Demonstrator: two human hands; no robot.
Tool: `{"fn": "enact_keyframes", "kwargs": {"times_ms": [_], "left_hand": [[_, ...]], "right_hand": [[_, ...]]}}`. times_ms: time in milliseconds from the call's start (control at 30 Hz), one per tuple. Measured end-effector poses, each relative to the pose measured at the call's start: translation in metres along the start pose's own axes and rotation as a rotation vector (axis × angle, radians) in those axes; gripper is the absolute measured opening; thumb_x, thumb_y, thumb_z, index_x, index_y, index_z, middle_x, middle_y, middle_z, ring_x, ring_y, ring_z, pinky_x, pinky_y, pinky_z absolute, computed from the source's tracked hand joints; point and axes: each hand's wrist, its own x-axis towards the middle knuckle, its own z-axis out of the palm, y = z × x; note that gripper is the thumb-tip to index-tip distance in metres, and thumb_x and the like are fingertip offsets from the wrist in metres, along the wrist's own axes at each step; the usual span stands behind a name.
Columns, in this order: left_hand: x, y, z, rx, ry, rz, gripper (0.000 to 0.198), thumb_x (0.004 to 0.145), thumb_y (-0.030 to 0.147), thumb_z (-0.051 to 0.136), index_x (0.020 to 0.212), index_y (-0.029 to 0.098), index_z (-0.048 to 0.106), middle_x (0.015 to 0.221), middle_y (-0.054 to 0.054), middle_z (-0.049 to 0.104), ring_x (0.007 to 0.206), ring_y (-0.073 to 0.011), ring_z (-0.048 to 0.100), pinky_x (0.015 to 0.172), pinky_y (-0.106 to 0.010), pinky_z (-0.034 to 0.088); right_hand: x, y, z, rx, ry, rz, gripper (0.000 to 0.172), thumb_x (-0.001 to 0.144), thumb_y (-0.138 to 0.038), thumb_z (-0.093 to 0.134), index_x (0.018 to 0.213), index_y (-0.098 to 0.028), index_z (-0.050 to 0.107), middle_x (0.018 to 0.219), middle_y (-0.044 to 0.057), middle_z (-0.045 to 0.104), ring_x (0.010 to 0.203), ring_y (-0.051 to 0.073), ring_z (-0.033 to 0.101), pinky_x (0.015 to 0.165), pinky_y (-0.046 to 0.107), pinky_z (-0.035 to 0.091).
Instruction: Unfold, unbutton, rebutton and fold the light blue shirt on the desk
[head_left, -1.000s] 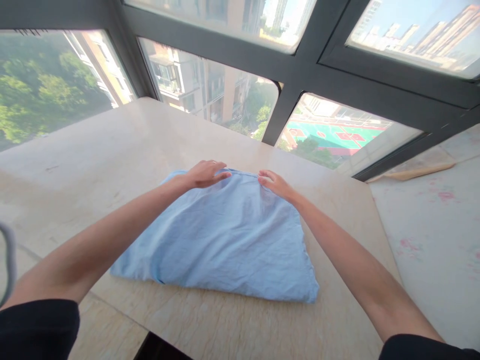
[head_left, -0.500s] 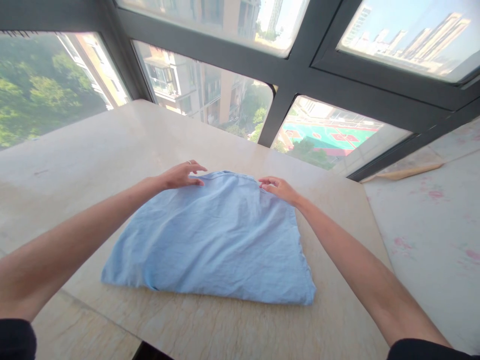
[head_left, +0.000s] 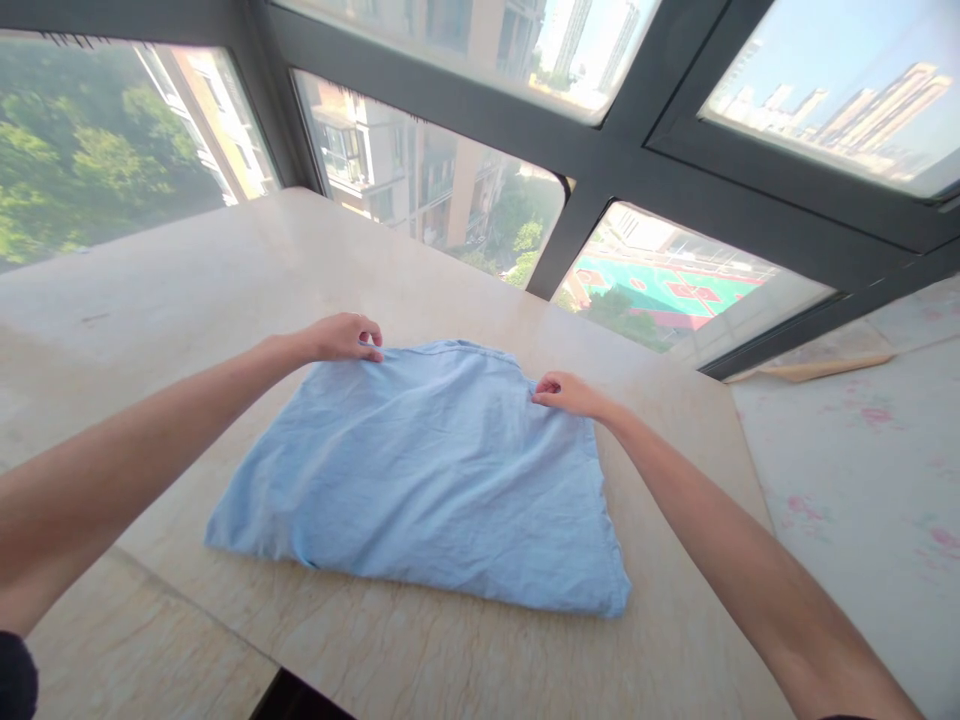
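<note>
A light blue folded garment lies on the stone-patterned surface, softly wrinkled, its wide edge towards me; what kind of garment it is cannot be made out. My left hand is at its far left corner, fingers curled and thumb pinching the edge. On the far right edge, my right hand has its thumb and fingers pressed together on the fabric. Both forearms reach in around the sides of the garment, which rests flat between them.
A pale marbled sill carries the garment, with a seam at lower left and a dark gap at the front. Grey window frames border the back. A floral-papered wall stands on the right, its paper peeling near the frame.
My left hand has moved left along the far edge and its fingers have curled in. My right hand has shifted slightly right and closed on the fabric. The view has tilted a little.
</note>
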Motion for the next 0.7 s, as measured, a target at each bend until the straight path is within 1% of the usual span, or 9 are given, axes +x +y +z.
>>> {"fn": "enact_keyframes", "kwargs": {"times_ms": [100, 200, 267, 300, 367, 467, 533, 600, 700], "left_hand": [[-0.004, -0.005, -0.003, -0.06, 0.004, -0.001, 0.05, 0.063, 0.057, 0.062, 0.096, 0.021, 0.074, 0.087, -0.004, 0.069, 0.084, -0.0217, 0.062, 0.074, -0.025, 0.043], [-0.008, -0.006, -0.006, -0.104, 0.003, -0.017, 0.049, 0.066, 0.057, 0.058, 0.09, 0.017, 0.073, 0.078, -0.004, 0.068, 0.078, -0.0201, 0.06, 0.069, -0.025, 0.042], [-0.011, -0.006, -0.007, -0.178, 0.029, -0.031, 0.047, 0.067, 0.056, 0.057, 0.086, 0.016, 0.072, 0.075, -0.004, 0.067, 0.075, -0.0191, 0.059, 0.067, -0.025, 0.041], [-0.012, -0.006, -0.008, -0.227, 0.056, -0.039, 0.047, 0.067, 0.056, 0.056, 0.086, 0.015, 0.071, 0.076, -0.004, 0.068, 0.074, -0.0188, 0.059, 0.066, -0.025, 0.042], [-0.014, -0.008, -0.007, -0.303, 0.14, -0.065, 0.046, 0.07, 0.055, 0.055, 0.089, 0.015, 0.07, 0.08, -0.004, 0.068, 0.075, -0.0188, 0.059, 0.066, -0.026, 0.042], [-0.012, -0.013, 0.001, -0.26, 0.249, -0.146, 0.038, 0.074, 0.046, 0.052, 0.088, 0.015, 0.07, 0.079, -0.005, 0.067, 0.075, -0.0189, 0.059, 0.068, -0.026, 0.041], [-0.009, -0.016, 0.01, -0.183, 0.246, -0.197, 0.031, 0.074, 0.04, 0.052, 0.083, 0.016, 0.07, 0.076, -0.005, 0.067, 0.074, -0.019, 0.058, 0.068, -0.027, 0.04], [-0.007, -0.018, 0.02, -0.125, 0.236, -0.232, 0.028, 0.077, 0.039, 0.051, 0.079, 0.017, 0.069, 0.075, -0.006, 0.066, 0.075, -0.0191, 0.057, 0.068, -0.026, 0.038], [-0.006, -0.02, 0.027, -0.112, 0.314, -0.305, 0.031, 0.085, 0.041, 0.047, 0.079, 0.018, 0.066, 0.077, -0.006, 0.065, 0.076, -0.0183, 0.055, 0.068, -0.026, 0.036]], "right_hand": [[-0.006, -0.002, -0.006, -0.054, -0.026, 0.085, 0.031, 0.074, -0.047, 0.068, 0.083, -0.017, 0.07, 0.076, 0.002, 0.066, 0.071, 0.016, 0.057, 0.061, 0.024, 0.04], [-0.013, -0.003, -0.015, -0.052, -0.103, 0.114, 0.03, 0.073, -0.045, 0.067, 0.074, -0.016, 0.068, 0.071, 0.001, 0.063, 0.069, 0.015, 0.055, 0.06, 0.024, 0.038], [-0.017, -0.001, -0.022, 0.006, -0.109, 0.098, 0.028, 0.071, -0.044, 0.067, 0.069, -0.016, 0.066, 0.068, 0.0, 0.062, 0.069, 0.015, 0.054, 0.061, 0.024, 0.037], [-0.019, 0.002, -0.026, 0.054, -0.082, 0.09, 0.029, 0.07, -0.045, 0.067, 0.069, -0.016, 0.066, 0.068, 0.0, 0.062, 0.069, 0.015, 0.054, 0.061, 0.024, 0.037], [-0.021, 0.009, -0.03, 0.17, 0.017, 0.11, 0.031, 0.069, -0.047, 0.067, 0.073, -0.016, 0.066, 0.07, 0.0, 0.063, 0.069, 0.015, 0.054, 0.062, 0.024, 0.038], [-0.02, 0.022, -0.029, 0.276, 0.154, 0.219, 0.031, 0.068, -0.046, 0.068, 0.075, -0.016, 0.064, 0.069, 0.0, 0.063, 0.066, 0.014, 0.054, 0.06, 0.024, 0.038], [-0.018, 0.029, -0.022, 0.28, 0.196, 0.256, 0.03, 0.066, -0.045, 0.068, 0.073, -0.016, 0.062, 0.066, -0.001, 0.061, 0.064, 0.013, 0.052, 0.058, 0.024, 0.037], [-0.016, 0.033, -0.013, 0.286, 0.237, 0.248, 0.029, 0.067, -0.045, 0.066, 0.072, -0.017, 0.062, 0.065, -0.001, 0.06, 0.064, 0.013, 0.052, 0.059, 0.024, 0.037], [-0.016, 0.037, -0.004, 0.307, 0.351, 0.241, 0.029, 0.07, -0.044, 0.061, 0.076, -0.017, 0.063, 0.071, 0.001, 0.063, 0.07, 0.015, 0.055, 0.065, 0.026, 0.041]]}}
